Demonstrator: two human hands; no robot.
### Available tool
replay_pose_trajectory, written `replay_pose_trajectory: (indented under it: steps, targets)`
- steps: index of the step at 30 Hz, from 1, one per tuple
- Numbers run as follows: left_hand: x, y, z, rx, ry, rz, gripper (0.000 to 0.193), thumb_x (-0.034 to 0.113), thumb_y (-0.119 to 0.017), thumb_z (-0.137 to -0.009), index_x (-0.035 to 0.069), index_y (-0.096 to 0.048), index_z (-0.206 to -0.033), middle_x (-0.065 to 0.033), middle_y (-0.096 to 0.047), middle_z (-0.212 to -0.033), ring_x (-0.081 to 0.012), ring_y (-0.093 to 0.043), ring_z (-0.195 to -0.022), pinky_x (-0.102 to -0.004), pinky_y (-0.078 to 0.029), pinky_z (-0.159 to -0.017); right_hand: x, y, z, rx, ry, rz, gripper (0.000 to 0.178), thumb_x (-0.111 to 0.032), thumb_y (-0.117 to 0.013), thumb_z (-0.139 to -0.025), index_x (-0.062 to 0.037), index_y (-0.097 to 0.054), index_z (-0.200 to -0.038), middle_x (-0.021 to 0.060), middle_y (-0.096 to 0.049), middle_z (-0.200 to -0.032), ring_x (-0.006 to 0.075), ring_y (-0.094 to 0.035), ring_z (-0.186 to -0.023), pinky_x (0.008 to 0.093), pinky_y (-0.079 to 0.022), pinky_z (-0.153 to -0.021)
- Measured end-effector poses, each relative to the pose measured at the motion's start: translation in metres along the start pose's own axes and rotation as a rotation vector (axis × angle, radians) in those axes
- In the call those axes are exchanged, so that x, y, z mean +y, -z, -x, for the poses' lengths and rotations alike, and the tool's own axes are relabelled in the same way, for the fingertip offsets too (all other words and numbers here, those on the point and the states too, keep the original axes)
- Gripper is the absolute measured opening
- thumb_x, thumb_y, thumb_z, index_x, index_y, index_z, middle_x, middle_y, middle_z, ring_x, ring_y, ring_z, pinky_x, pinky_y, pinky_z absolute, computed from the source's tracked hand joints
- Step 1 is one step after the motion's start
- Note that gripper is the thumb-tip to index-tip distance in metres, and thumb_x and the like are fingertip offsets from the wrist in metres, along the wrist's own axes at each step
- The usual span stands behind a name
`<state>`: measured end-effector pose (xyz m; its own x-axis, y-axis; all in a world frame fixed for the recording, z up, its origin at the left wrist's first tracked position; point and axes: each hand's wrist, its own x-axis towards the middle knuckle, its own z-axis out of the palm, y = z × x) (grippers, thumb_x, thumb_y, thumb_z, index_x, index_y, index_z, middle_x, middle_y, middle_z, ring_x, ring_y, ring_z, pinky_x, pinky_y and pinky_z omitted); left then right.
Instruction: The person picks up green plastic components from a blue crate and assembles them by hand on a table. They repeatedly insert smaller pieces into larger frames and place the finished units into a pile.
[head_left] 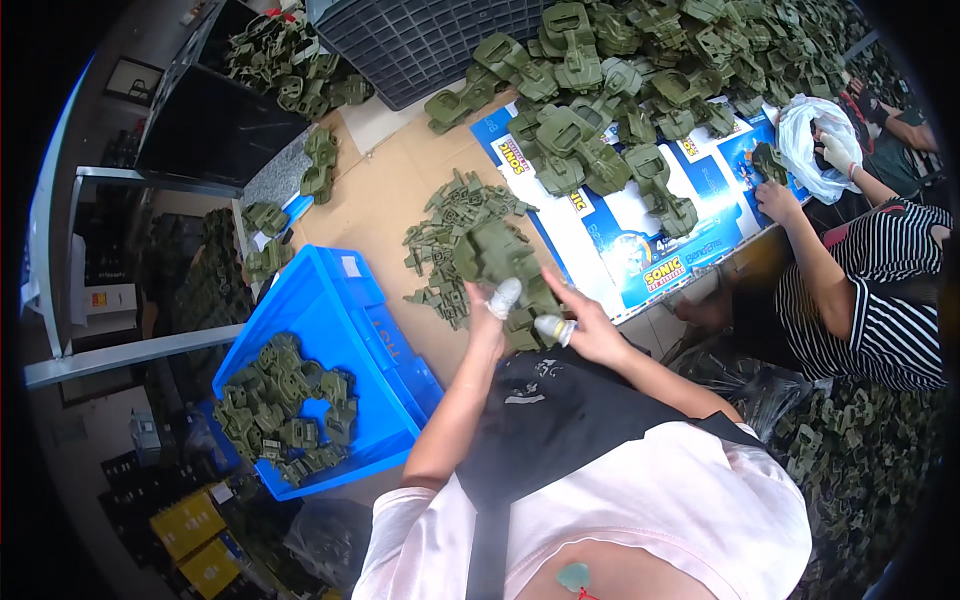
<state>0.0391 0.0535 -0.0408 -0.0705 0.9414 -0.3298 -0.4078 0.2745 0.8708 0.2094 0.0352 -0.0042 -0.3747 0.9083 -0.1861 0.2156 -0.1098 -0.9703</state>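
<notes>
Both of my hands hold one olive-green plastic toy vehicle part (pixel 497 252) in front of my apron, slightly blurred. My left hand (pixel 487 318) grips its left side, with a white covering on the thumb. On the right side, my right hand (pixel 592 332) closes around its lower end, and that thumb is wrapped too. Fingers beneath the part are mostly hidden. Just beyond and left of it, a heap of small green plastic pieces (pixel 432 248) lies on brown cardboard (pixel 385 190).
A blue bin (pixel 340 270) with green parts stands at left. Larger green parts (pixel 585 130) pile on printed card sheets (pixel 640 240) at the far right, beside a dark crate (pixel 420 50). A co-worker in stripes (pixel 880 290) sits at right, by a white plastic bag (pixel 808 140).
</notes>
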Motion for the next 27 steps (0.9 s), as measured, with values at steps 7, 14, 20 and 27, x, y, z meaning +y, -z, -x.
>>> replay_pose_trajectory:
  steps: [7, 14, 20, 27]
  targets:
    - [0.009, 0.011, 0.004, 0.129, -0.028, -0.058, 0.059, 0.004, -0.061, -0.079, 0.011, -0.029, -0.127, -0.0108, -0.048, -0.116, -0.0224, -0.054, -0.099, -0.0354, -0.049, -0.080, -0.027, 0.007, -0.005, -0.241, -0.007, 0.106, 0.068, -0.027, -0.056, -0.086, -0.0124, -0.018, -0.141, 0.0198, -0.039, -0.132, 0.0262, -0.039, -0.121, 0.0355, -0.034, -0.095]
    - [0.022, 0.004, 0.017, 0.110, 0.027, 0.251, 0.042, 0.022, -0.051, -0.086, 0.010, -0.040, -0.125, -0.0107, -0.048, -0.119, -0.0257, -0.050, -0.105, -0.0441, -0.044, -0.088, -0.017, 0.005, -0.001, -0.355, -0.367, -0.904, 0.061, -0.023, -0.053, -0.089, -0.0147, -0.021, -0.140, 0.0063, -0.024, -0.141, 0.0226, -0.028, -0.127, 0.0340, -0.032, -0.099]
    - [0.090, -0.010, 0.047, 0.051, -0.736, -1.017, 0.070, 0.028, -0.063, -0.077, 0.005, -0.030, -0.135, -0.0155, -0.035, -0.135, -0.0326, -0.034, -0.124, -0.0488, -0.019, -0.104, -0.010, 0.057, -0.006, -0.323, -0.077, 0.087, 0.064, -0.023, -0.054, -0.084, -0.0116, -0.022, -0.139, 0.0202, -0.044, -0.127, 0.0311, -0.045, -0.116, 0.0357, -0.037, -0.094]
    - [0.074, -0.012, 0.039, -0.877, -0.144, -1.332, 0.074, 0.007, -0.057, -0.068, 0.010, -0.028, -0.136, -0.0232, -0.050, -0.115, -0.0407, -0.042, -0.112, -0.0430, -0.030, -0.098, -0.020, 0.042, 0.012, -0.551, 0.081, 0.465, 0.061, -0.010, -0.043, -0.080, -0.0035, -0.023, -0.137, 0.0240, -0.043, -0.126, 0.0360, -0.045, -0.114, 0.0383, -0.036, -0.095]
